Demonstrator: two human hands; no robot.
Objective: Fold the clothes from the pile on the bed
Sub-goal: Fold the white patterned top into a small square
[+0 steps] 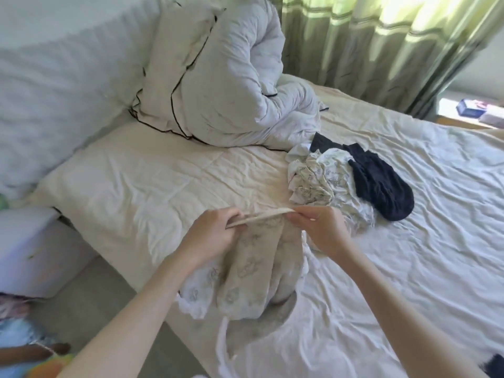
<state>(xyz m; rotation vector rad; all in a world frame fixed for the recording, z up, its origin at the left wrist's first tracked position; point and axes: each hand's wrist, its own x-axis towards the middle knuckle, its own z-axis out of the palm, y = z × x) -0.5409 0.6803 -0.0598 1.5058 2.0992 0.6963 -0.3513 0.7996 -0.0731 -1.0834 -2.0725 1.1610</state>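
Fingers of both hands pinch printed garment [253,271] waistband | soft, crumpled cotton

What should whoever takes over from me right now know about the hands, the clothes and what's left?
Left hand and right hand each pinch the top edge of the printed garment, which hangs over the bed edge.
The pile, light printed pieces and dark ones, lies crumpled beyond the right hand.
No folded pieces in view.
Left: fold this garment, then the pile.
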